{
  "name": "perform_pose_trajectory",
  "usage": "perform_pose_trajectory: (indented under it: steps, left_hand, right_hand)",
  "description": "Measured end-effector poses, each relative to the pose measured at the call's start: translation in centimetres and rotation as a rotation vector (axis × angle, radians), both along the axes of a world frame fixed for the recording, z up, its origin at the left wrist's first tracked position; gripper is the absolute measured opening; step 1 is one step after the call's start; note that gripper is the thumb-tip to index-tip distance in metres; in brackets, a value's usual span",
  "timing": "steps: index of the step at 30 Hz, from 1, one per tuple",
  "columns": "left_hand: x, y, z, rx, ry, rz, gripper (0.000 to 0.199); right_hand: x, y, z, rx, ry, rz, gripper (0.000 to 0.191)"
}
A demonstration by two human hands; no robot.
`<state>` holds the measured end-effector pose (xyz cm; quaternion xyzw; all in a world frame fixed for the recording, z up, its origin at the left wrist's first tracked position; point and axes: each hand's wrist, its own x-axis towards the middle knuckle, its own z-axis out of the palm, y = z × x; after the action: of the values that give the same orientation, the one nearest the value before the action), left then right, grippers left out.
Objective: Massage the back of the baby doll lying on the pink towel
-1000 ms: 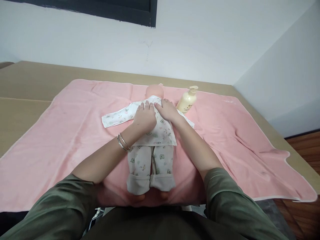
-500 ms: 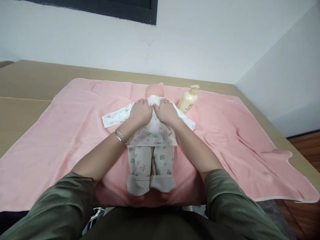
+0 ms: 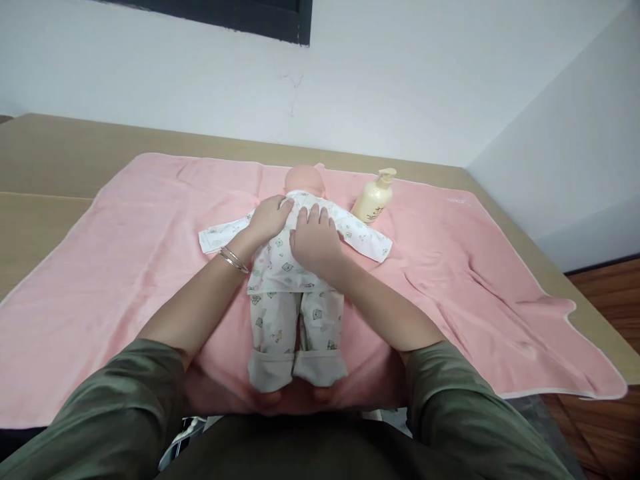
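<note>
A baby doll (image 3: 287, 268) in a white printed top and trousers lies with its bald head (image 3: 304, 180) away from me and its feet toward me. Its face does not show. My left hand (image 3: 270, 217) rests over the doll's left-side shoulder in the picture, thumb toward the middle of the back and fingers over the shoulder. Flat on the middle of the doll's back lies my right hand (image 3: 316, 241), fingers pointing to the head. Both sleeves of the top stretch out sideways, and the trouser cuffs (image 3: 320, 368) are turned up.
A pink blanket (image 3: 150, 267) with pale edging spreads under the doll on a wooden table (image 3: 60, 153). A cream pump bottle (image 3: 373, 199) stands right of the doll's head. Behind the table rises a white wall (image 3: 400, 80).
My right hand has slid down from the doll's upper back to its middle and turned flatter. My left hand has shifted slightly outward to the shoulder. The view has moved a little.
</note>
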<state>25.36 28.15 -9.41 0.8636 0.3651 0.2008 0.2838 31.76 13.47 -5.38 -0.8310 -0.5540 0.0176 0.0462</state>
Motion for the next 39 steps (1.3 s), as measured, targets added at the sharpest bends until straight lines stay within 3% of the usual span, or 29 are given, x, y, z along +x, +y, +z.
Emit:
perform_pose_trajectory:
  steps: [3, 8, 15, 21, 25, 27, 29, 33, 35, 39]
  left_hand:
    - [0.1, -0.4, -0.3, 0.06, 0.007, 0.039, 0.058]
    - [0.2, -0.8, -0.1, 0.115, 0.056, 0.014, 0.061]
    - [-0.1, -0.1, 0.0, 0.024, -0.031, -0.014, 0.056]
    - [-0.5, -0.2, 0.4, -0.03, -0.2, 0.056, 0.057]
    - [-0.6, -0.2, 0.7, -0.074, -0.249, 0.051, 0.062]
    - [-0.7, -0.3, 1.0, -0.106, -0.285, 0.087, 0.068]
    - [-0.8, -0.4, 1.4, -0.142, -0.313, 0.115, 0.072]
    - [-1.2, -1.3, 3.2, -0.172, -0.369, 0.117, 0.071]
    - [-1.3, -2.1, 4.2, -0.183, -0.408, 0.119, 0.076]
    - [-0.3, -3.4, 5.3, -0.239, -0.516, 0.104, 0.092]
  right_hand:
    - [3.0, 1.3, -0.6, 0.034, 0.068, 0.034, 0.064]
    - [7.5, 3.1, -1.4, 0.129, 0.233, -0.034, 0.066]
    - [4.9, 2.1, 0.1, 0.322, 0.155, 0.035, 0.069]
    - [4.0, 1.9, -0.4, 0.125, 0.203, 0.124, 0.067]
    - [3.9, 1.8, -0.3, 0.221, 0.182, 0.052, 0.068]
    - [3.8, 1.8, -0.3, 0.186, 0.165, 0.079, 0.068]
    - [3.5, 1.7, -0.5, 0.154, 0.172, 0.121, 0.068]
    - [2.9, 1.5, -1.0, 0.278, 0.168, 0.121, 0.076]
    - [2.6, 1.3, -1.0, 0.238, 0.146, 0.168, 0.072]
    - [3.5, 0.8, 0.7, 0.177, 0.143, 0.208, 0.057]
